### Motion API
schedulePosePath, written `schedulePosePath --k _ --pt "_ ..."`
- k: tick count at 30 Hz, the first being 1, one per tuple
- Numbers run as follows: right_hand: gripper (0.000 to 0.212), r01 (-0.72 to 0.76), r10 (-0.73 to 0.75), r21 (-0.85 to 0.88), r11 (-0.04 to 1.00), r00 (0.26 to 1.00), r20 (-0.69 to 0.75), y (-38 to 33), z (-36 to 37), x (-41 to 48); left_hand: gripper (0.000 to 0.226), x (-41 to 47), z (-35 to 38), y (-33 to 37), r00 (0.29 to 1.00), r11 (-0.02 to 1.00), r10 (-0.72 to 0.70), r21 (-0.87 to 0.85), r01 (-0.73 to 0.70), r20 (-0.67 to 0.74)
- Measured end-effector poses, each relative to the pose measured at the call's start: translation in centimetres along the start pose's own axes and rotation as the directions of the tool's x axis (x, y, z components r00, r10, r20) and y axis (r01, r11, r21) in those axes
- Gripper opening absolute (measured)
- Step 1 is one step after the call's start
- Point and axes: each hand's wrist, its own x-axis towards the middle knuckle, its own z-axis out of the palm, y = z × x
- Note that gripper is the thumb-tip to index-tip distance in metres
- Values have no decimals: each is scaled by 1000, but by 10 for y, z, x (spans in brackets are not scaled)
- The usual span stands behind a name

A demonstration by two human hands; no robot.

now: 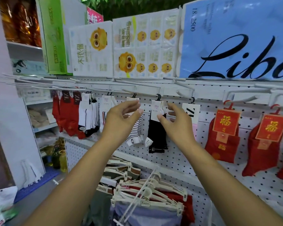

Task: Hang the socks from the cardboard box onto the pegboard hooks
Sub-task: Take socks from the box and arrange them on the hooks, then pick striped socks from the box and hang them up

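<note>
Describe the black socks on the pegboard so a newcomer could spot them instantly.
Start at the big blue pack on the top shelf; under its left edge, the white pegboard carries a row of hanging socks. The black socks hang between the left hand and right hand, right of a striped pair. They alone are black-bodied, under a white card.

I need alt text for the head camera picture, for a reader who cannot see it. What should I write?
Two bare hands reach up to socks hanging on a white pegboard: the right hand is at the card of a black pair, the left hand hovers open in front of a striped pair. Red socks hang on both sides.
</note>
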Motion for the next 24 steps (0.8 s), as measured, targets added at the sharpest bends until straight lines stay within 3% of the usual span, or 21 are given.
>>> schedulePosePath --k 6,11,19,24 --pt "53 -38 31 64 997 994 109 -24 -16 -62 42 -62 -27 -9 997 984 -35 175 46 -67" --pt "51 -90 53 154 984 971 233 -44 4 -129 42 -131 -65 -22 977 976 -154 130 174 -151" --pt "44 -226 81 219 949 849 522 -87 89 -245 32 -259 -168 -69 857 876 -412 123 466 -311" --pt "37 -410 199 199 890 743 639 -102 179 -340 33 -354 -258 -107 779 733 -478 304 609 -406"
